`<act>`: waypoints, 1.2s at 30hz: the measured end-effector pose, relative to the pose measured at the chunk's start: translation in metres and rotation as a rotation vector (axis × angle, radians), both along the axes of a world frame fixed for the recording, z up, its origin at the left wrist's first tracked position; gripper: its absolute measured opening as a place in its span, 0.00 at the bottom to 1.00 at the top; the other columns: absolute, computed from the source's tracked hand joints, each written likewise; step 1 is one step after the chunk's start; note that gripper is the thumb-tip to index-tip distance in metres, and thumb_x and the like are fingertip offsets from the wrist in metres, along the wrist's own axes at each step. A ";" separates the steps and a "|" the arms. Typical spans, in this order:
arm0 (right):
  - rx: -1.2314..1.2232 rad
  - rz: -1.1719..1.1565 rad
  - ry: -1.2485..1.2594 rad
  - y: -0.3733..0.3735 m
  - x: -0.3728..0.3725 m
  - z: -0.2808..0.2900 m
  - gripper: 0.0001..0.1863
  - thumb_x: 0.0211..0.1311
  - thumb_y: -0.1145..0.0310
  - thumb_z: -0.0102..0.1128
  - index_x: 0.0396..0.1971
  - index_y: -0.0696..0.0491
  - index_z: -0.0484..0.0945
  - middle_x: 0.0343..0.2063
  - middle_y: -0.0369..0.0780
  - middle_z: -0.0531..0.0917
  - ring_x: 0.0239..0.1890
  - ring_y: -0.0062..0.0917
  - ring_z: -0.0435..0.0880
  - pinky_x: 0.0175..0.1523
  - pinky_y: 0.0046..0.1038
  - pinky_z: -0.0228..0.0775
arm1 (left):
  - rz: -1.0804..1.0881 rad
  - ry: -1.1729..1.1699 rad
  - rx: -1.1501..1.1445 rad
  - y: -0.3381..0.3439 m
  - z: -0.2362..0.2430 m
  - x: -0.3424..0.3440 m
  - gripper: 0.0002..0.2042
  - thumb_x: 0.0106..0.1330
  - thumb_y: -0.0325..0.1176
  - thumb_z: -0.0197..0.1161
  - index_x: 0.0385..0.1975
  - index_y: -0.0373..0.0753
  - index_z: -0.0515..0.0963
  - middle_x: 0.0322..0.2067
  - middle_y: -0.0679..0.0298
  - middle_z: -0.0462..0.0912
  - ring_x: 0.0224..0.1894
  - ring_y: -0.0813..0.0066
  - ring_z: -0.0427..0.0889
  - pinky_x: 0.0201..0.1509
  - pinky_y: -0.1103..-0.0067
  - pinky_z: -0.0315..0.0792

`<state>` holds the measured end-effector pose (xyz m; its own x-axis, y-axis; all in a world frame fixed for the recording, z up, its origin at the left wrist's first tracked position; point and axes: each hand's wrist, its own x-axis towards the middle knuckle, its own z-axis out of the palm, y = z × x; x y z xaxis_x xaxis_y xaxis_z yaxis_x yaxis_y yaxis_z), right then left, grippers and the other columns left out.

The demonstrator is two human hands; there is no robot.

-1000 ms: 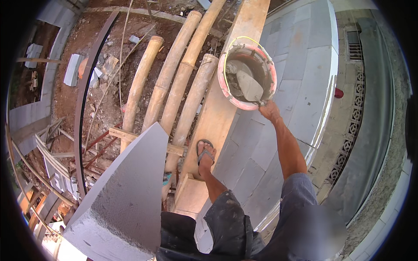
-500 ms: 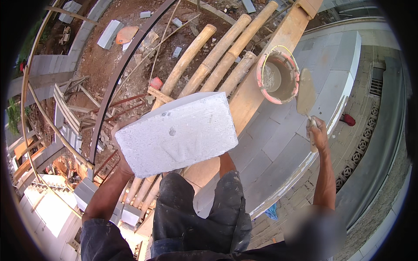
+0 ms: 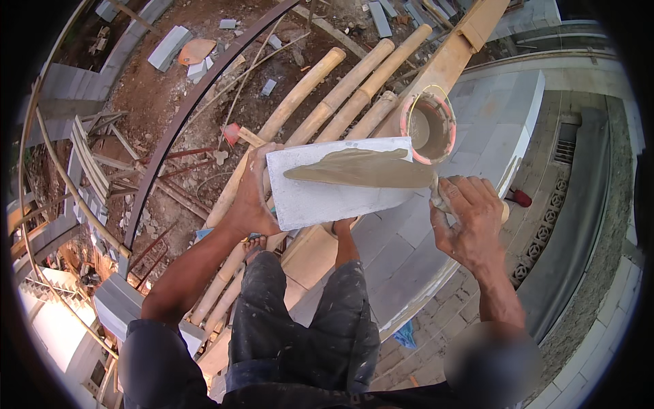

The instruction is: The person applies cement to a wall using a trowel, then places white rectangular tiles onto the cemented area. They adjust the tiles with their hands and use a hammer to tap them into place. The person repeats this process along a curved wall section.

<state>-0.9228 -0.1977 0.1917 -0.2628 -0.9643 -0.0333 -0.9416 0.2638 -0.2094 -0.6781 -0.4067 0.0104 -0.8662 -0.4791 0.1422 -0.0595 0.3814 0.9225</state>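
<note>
A pale, rough building block (image 3: pixel 300 204) is held up in front of me by my left hand (image 3: pixel 253 194), fingers gripping its left end. My right hand (image 3: pixel 469 215) is closed on the handle of a trowel, just right of the block. Grey mortar (image 3: pixel 354 170) lies across the block's upward face in a long pointed shape; I cannot tell how much of it is the trowel's blade. Behind the block's right end, a pink-rimmed bucket (image 3: pixel 447 126) with a yellow handle and grey mortar inside stands on a wooden plank.
The plank (image 3: pixel 477 24) runs beside several bamboo poles (image 3: pixel 306 82) where my feet stand, over rubble-strewn soil (image 3: pixel 170 95). At right, a grey block wall (image 3: pixel 409 259) drops to paving and a dark strip. A curved dark bar (image 3: pixel 170 143) and wooden frames lie to the left.
My right hand and trowel have swung left from beside the bucket to the block, whose upward face now carries grey mortar. My left hand has raised the block and shifted it right.
</note>
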 end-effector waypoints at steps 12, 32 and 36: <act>-0.325 -0.332 -0.138 0.048 0.099 -0.082 0.24 0.38 0.81 0.70 0.42 0.57 0.79 0.37 0.44 0.80 0.36 0.35 0.78 0.38 0.33 0.65 | 0.020 0.019 0.038 -0.006 -0.002 0.015 0.57 0.31 0.43 0.84 0.63 0.33 0.55 0.54 0.53 0.66 0.57 0.60 0.70 0.65 0.68 0.61; -0.003 -1.109 -0.354 0.176 -0.025 -0.254 0.23 0.51 0.70 0.61 0.50 0.60 0.76 0.38 0.51 0.81 0.40 0.44 0.83 0.46 0.39 0.74 | 0.085 -0.126 0.129 -0.033 0.001 0.031 0.60 0.31 0.45 0.83 0.66 0.34 0.51 0.58 0.51 0.64 0.62 0.60 0.68 0.67 0.66 0.61; 0.291 -1.035 -0.095 0.147 -0.183 -0.363 0.21 0.53 0.65 0.64 0.46 0.57 0.77 0.42 0.52 0.84 0.43 0.46 0.84 0.50 0.42 0.76 | 0.136 -0.186 0.162 -0.032 -0.020 0.035 0.60 0.31 0.45 0.83 0.66 0.34 0.51 0.59 0.52 0.64 0.62 0.60 0.67 0.67 0.67 0.61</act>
